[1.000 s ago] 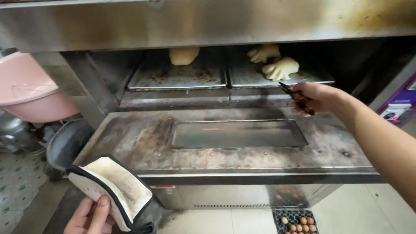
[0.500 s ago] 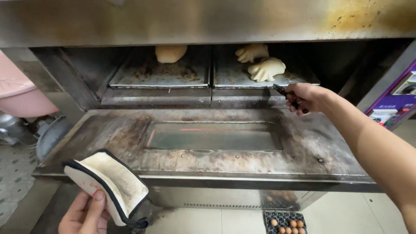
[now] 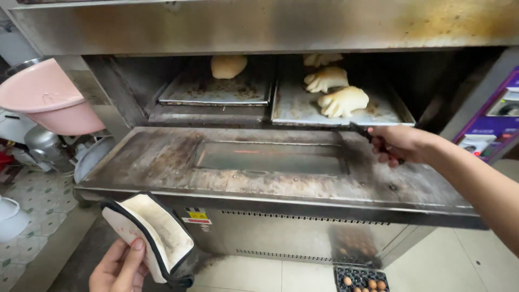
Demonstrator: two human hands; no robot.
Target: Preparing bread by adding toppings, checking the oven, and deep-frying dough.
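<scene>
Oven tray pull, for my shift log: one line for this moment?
right hand: grips dark tool at right tray edge | left hand: holds oven mitt | oven door: open

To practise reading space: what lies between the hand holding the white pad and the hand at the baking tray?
In the head view, the open oven door lies between the left hand and right hand.

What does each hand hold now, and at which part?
The left hand holds a white oven mitt by its lower end. The right hand grips the handle end of a dark tool reaching the baking tray.
</scene>
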